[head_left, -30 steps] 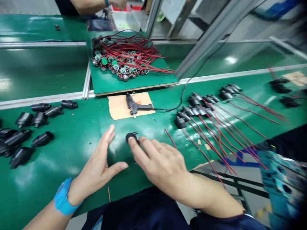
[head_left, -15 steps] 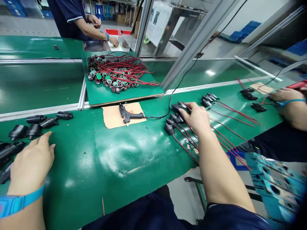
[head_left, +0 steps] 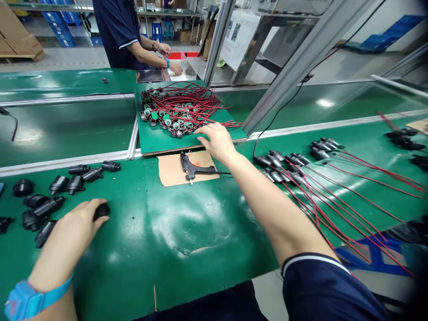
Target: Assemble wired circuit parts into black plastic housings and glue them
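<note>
My left hand [head_left: 75,225] lies on the green bench at the lower left, its fingers curled over a black plastic housing [head_left: 101,210]. More black housings [head_left: 50,196] lie just left of it. My right hand [head_left: 216,140] reaches far forward over the front edge of a green board [head_left: 157,140]. Its fingers are spread, and they are right next to a heap of small motors with red wires [head_left: 174,111]. A black glue gun [head_left: 194,167] rests on a piece of cardboard [head_left: 169,171] just below that hand.
Finished black housings with red wires [head_left: 294,162] lie in rows at the right. An aluminium post [head_left: 301,58] slants up behind them. Another person in a dark shirt [head_left: 123,31] works across the bench at the top.
My right hand left the wired housings at the right and moved to the motor heap. My left hand closed on a black housing at the left. The view shifted a little.
</note>
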Tool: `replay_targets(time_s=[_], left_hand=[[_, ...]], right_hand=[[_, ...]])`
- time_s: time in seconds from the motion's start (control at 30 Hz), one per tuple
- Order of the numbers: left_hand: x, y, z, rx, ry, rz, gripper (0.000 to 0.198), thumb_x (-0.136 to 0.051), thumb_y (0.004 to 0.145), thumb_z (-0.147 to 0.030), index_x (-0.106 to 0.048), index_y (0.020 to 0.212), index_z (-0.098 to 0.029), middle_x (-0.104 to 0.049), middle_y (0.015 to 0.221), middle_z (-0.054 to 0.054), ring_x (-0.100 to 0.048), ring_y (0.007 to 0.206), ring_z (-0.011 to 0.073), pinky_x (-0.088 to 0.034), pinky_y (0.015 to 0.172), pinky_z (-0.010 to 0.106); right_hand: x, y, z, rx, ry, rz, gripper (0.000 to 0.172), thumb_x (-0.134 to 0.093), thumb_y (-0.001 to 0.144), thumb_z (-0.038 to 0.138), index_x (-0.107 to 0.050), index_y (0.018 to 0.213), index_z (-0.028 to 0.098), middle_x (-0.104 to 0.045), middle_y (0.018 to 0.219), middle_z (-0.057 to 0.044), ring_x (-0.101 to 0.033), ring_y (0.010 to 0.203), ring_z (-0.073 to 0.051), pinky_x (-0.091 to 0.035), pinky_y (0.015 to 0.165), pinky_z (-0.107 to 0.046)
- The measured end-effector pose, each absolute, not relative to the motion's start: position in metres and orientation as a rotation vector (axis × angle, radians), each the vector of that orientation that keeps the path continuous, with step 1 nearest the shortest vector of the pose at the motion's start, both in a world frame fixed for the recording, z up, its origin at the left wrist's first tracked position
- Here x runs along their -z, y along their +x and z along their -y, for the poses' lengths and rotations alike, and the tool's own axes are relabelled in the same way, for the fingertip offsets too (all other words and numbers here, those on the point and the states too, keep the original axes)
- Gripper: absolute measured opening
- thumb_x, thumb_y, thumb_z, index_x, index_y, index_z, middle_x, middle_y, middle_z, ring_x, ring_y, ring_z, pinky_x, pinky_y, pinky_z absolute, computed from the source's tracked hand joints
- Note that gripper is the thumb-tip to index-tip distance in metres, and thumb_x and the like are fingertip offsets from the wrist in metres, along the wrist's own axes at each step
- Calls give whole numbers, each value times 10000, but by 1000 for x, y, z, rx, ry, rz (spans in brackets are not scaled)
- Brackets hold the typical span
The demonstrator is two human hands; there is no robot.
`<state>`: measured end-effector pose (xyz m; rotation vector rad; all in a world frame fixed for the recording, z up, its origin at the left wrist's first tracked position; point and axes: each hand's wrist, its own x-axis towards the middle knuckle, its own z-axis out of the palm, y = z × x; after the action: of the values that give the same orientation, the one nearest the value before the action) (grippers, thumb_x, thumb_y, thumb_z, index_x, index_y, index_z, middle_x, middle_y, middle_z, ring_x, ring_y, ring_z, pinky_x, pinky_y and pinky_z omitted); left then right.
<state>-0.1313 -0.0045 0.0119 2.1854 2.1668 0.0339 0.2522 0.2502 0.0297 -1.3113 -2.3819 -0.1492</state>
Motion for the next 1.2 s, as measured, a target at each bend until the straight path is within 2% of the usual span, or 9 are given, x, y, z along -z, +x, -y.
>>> replay_targets(time_s=[0.17, 0.3, 0.4, 0.57, 0.7, 0.9, 0.97, 1.07, 1.2], left_hand=[[-11, -84, -11, -430, 2120, -1851, 311, -534, 1003, -413, -605, 1237, -221, -710, 1195, 110, -696, 1093, 300, -560, 925, 408], [-21, -62, -7, -727, 1903, -1789, 348, -523, 1018, -439, -567, 1290, -227, -693, 1168, 97, -692, 1021, 252, -561, 903, 385], [-24, -57, -3, -814, 1737, -1710, 358, -509, 1028, -420, -538, 1335, -238, -671, 1182, 94, -682, 987, 228, -552, 889, 378], [-21, -54, 1, -916, 1436, -1535, 375, -464, 1041, -367, -478, 1398, -255, -642, 1180, 91, -655, 966, 213, -539, 822, 352], [-23, -49, 3, -963, 1376, -1477, 312, -471, 1022, -293, -507, 1330, -266, -622, 1113, 57, -607, 930, 189, -501, 806, 326], [-24, -44, 4, -1027, 1418, -1530, 280, -604, 970, -324, -444, 1183, -238, -592, 953, 12, -571, 811, 161, -467, 727, 298], [-24, -44, 4, -1018, 1469, -1570, 251, -613, 971, -344, -441, 1112, -228, -590, 923, 8, -568, 786, 158, -457, 719, 300], [-24, -45, 3, -1022, 1555, -1574, 226, -609, 983, -357, -467, 1090, -217, -610, 965, 29, -592, 827, 169, -465, 753, 313], [-22, -46, 1, -1032, 1685, -1464, 233, -619, 995, -352, -576, 1183, -223, -608, 1185, 80, -596, 1109, 220, -477, 900, 342]], right_hand=[[-32, 213, -266, 162, -1271, 2426, 313, -592, 937, 207, -704, 1229, 214, -661, 1236, -140, -505, 1156, -334, -395, 936, -452], [-33, 206, -271, 161, -1269, 2446, 222, -585, 952, 251, -715, 1120, 185, -683, 1161, -156, -512, 1133, -356, -389, 952, -488], [-34, 207, -270, 158, -1249, 2468, 250, -566, 966, 272, -685, 1167, 182, -691, 1096, -146, -534, 1092, -352, -393, 952, -496], [-35, 211, -268, 229, -1137, 2564, 320, -625, 924, 234, -698, 1234, 207, -616, 1160, -150, -516, 1078, -340, -415, 893, -472], [-36, 206, -270, 259, -1010, 2658, 271, -628, 949, 270, -760, 1185, 253, -610, 1148, -131, -495, 1059, -319, -396, 895, -477], [-34, 176, -260, 15, -967, 2662, 197, -599, 947, 311, -756, 985, 198, -683, 1151, -138, -518, 1126, -343, -377, 936, -485], [-38, 165, -253, -52, -975, 2644, 207, -567, 951, 306, -720, 989, 172, -713, 1069, -135, -574, 1047, -310, -402, 903, -436], [-58, 155, -233, -138, -990, 2606, 232, -499, 966, 302, -671, 1028, 159, -719, 892, -83, -604, 785, -218, -420, 752, -334], [-106, 152, -178, -293, -874, 2612, 150, -548, 880, 276, -660, 884, 176, -665, 729, -16, -542, 616, -153, -366, 641, -284]])
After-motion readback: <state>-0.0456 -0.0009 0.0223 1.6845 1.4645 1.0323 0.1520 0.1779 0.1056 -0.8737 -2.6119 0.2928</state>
